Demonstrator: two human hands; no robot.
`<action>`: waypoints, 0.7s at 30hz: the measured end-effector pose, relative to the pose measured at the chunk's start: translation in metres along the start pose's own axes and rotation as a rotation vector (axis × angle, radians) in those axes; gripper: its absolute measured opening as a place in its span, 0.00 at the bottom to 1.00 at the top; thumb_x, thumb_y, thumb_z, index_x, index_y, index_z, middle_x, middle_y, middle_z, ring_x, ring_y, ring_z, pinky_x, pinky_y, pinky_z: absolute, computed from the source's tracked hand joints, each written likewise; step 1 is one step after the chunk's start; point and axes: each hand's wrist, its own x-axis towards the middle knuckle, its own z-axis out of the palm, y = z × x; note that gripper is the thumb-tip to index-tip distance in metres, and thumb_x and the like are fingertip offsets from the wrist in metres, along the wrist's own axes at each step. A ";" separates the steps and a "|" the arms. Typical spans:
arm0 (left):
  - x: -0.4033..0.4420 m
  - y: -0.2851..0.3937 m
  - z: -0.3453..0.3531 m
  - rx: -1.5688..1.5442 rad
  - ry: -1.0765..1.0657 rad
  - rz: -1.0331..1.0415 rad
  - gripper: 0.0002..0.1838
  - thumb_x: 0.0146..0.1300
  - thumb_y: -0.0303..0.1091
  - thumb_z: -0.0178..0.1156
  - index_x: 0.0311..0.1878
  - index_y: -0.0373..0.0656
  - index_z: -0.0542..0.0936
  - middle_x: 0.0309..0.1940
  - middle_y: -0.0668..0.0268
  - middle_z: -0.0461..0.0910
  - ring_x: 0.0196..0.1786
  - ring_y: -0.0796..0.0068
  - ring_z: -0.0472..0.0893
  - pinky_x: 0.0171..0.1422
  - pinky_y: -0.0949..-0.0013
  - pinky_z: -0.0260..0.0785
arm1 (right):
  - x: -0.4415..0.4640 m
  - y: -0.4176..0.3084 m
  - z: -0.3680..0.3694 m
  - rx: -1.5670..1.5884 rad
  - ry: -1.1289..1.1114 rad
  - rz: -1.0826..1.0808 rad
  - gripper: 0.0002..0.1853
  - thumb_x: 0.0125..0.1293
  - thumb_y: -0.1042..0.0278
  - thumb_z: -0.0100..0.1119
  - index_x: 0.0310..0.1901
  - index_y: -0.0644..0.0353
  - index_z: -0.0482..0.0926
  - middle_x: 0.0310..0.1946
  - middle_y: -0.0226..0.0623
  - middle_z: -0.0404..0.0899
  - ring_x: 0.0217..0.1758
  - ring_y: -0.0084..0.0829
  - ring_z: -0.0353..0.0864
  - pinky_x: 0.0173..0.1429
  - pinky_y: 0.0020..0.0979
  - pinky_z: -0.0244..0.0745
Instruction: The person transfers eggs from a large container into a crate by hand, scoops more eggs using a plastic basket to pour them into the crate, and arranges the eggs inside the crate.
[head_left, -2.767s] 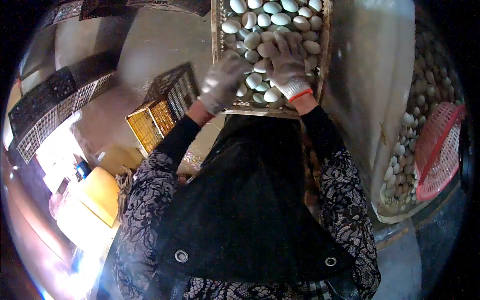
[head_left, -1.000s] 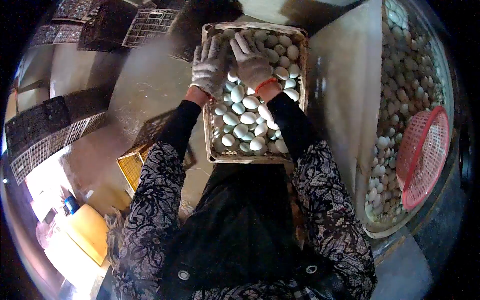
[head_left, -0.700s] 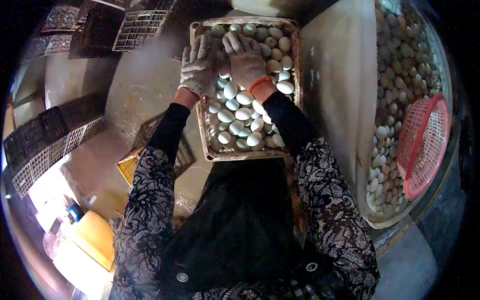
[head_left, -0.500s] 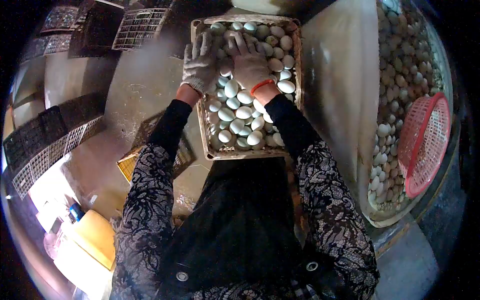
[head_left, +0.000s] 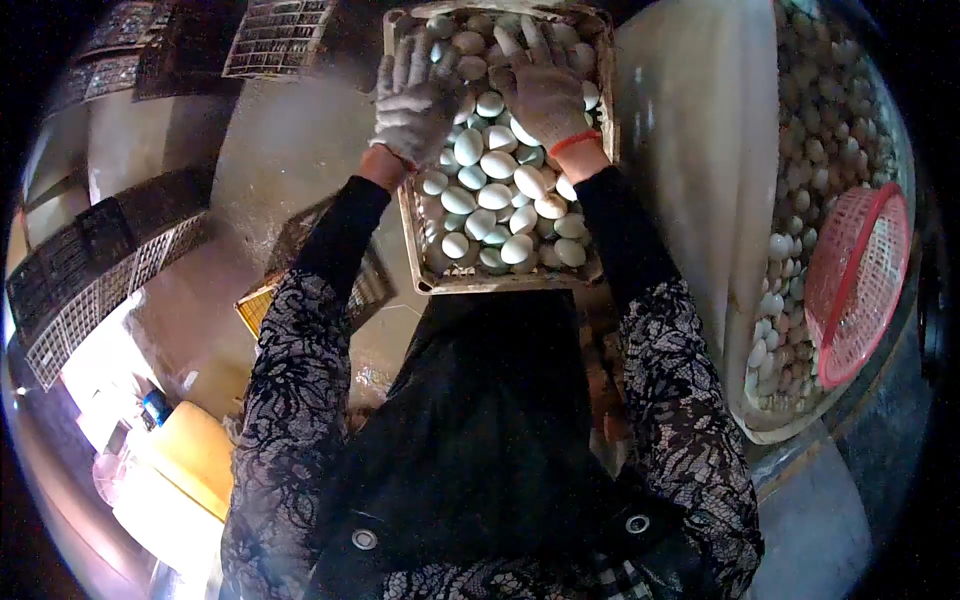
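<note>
A rectangular crate [head_left: 408,240] in front of me is filled with pale white, bluish and brownish eggs [head_left: 497,165]. My left hand [head_left: 415,108], in a grey knit glove, lies on the eggs along the crate's left side, fingers spread and pointing away. Over the right part of the crate, my right hand [head_left: 545,95] rests on eggs in a similar glove with a red cuff, its fingers stretched out. Both palms face down, so some eggs beneath them are hidden. Neither hand is closed around an egg.
To the right stands a big pale tub [head_left: 690,200] holding many eggs, with a pink plastic basket [head_left: 858,285] on them. Dark slatted crates [head_left: 120,275] line the left. A yellow-edged crate [head_left: 255,308] sits on the floor, near a yellow container [head_left: 190,455].
My right hand has shifted right, away from my left hand, uncovering eggs between them. Both hands stay spread on the eggs. The crate appears slightly higher in view.
</note>
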 end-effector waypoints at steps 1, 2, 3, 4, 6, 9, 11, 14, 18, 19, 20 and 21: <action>-0.006 0.007 0.003 -0.067 -0.001 0.080 0.28 0.62 0.50 0.46 0.66 0.60 0.61 0.69 0.57 0.50 0.71 0.53 0.48 0.72 0.50 0.35 | -0.006 0.001 -0.001 -0.052 0.046 0.026 0.26 0.64 0.49 0.44 0.63 0.43 0.62 0.66 0.39 0.55 0.67 0.46 0.56 0.67 0.49 0.49; -0.012 0.016 0.006 -0.135 -0.002 0.160 0.28 0.61 0.50 0.48 0.66 0.61 0.61 0.69 0.57 0.51 0.71 0.52 0.49 0.72 0.50 0.36 | -0.012 0.002 0.002 -0.049 0.035 0.032 0.26 0.64 0.49 0.44 0.63 0.43 0.62 0.66 0.39 0.55 0.67 0.46 0.56 0.67 0.49 0.49; -0.017 0.028 0.009 -0.256 0.037 0.136 0.28 0.59 0.52 0.51 0.63 0.60 0.65 0.67 0.56 0.55 0.70 0.51 0.52 0.71 0.49 0.40 | -0.017 0.003 0.008 -0.006 0.031 0.006 0.25 0.64 0.50 0.45 0.62 0.43 0.64 0.65 0.40 0.57 0.67 0.47 0.56 0.67 0.49 0.50; -0.016 0.028 0.011 -0.258 0.034 0.138 0.28 0.59 0.52 0.51 0.63 0.60 0.65 0.67 0.56 0.55 0.70 0.51 0.52 0.71 0.49 0.40 | -0.018 0.004 0.014 0.037 0.031 -0.023 0.23 0.63 0.51 0.46 0.60 0.44 0.66 0.63 0.41 0.60 0.66 0.47 0.57 0.67 0.48 0.51; -0.017 0.030 0.012 -0.101 0.022 0.184 0.26 0.58 0.52 0.52 0.61 0.59 0.68 0.62 0.55 0.62 0.67 0.50 0.57 0.69 0.48 0.44 | -0.026 0.006 0.019 0.078 0.094 -0.033 0.22 0.62 0.52 0.48 0.57 0.46 0.69 0.61 0.42 0.62 0.66 0.48 0.57 0.66 0.47 0.52; -0.023 0.029 0.003 -0.227 0.129 0.142 0.24 0.57 0.48 0.54 0.58 0.54 0.71 0.56 0.54 0.67 0.63 0.50 0.62 0.67 0.49 0.48 | -0.032 0.006 0.000 0.139 0.093 -0.120 0.21 0.59 0.56 0.50 0.54 0.50 0.71 0.56 0.44 0.66 0.63 0.51 0.59 0.66 0.51 0.51; -0.034 0.027 -0.005 -0.267 0.140 0.121 0.24 0.56 0.42 0.56 0.57 0.50 0.71 0.55 0.55 0.68 0.61 0.50 0.63 0.66 0.50 0.51 | -0.054 -0.007 -0.029 0.170 -0.044 -0.022 0.22 0.57 0.57 0.51 0.54 0.50 0.70 0.54 0.45 0.67 0.61 0.50 0.60 0.64 0.52 0.53; -0.057 0.042 -0.020 -0.313 -0.046 0.107 0.22 0.56 0.40 0.54 0.55 0.50 0.72 0.58 0.58 0.65 0.62 0.53 0.62 0.65 0.51 0.52 | -0.063 -0.017 -0.043 0.160 -0.264 0.141 0.23 0.54 0.59 0.55 0.52 0.54 0.68 0.48 0.49 0.66 0.54 0.50 0.65 0.57 0.51 0.61; -0.078 0.054 -0.006 -0.413 -0.092 0.070 0.22 0.54 0.37 0.55 0.55 0.55 0.72 0.61 0.64 0.63 0.63 0.56 0.61 0.66 0.53 0.53 | -0.067 -0.012 -0.018 0.282 -0.100 0.199 0.23 0.54 0.59 0.59 0.52 0.48 0.70 0.39 0.43 0.71 0.40 0.47 0.72 0.43 0.43 0.71; -0.078 0.055 -0.006 -0.410 -0.100 0.062 0.23 0.53 0.36 0.55 0.56 0.54 0.71 0.62 0.64 0.62 0.64 0.56 0.61 0.66 0.53 0.53 | -0.059 -0.006 -0.020 0.271 -0.091 0.190 0.23 0.54 0.59 0.59 0.52 0.48 0.70 0.39 0.43 0.71 0.40 0.47 0.72 0.43 0.43 0.71; -0.079 0.055 -0.007 -0.411 -0.116 0.049 0.24 0.53 0.36 0.55 0.57 0.54 0.71 0.63 0.65 0.61 0.64 0.55 0.61 0.67 0.53 0.52 | -0.052 0.002 -0.022 0.227 0.009 0.147 0.21 0.54 0.58 0.59 0.51 0.50 0.70 0.39 0.43 0.72 0.41 0.47 0.73 0.43 0.43 0.71; -0.083 0.053 0.003 -0.381 -0.099 0.065 0.26 0.53 0.37 0.55 0.58 0.54 0.69 0.64 0.65 0.60 0.64 0.55 0.60 0.67 0.53 0.52 | -0.046 0.008 -0.024 0.187 0.101 0.106 0.20 0.55 0.58 0.59 0.49 0.52 0.71 0.39 0.44 0.72 0.42 0.47 0.73 0.42 0.43 0.72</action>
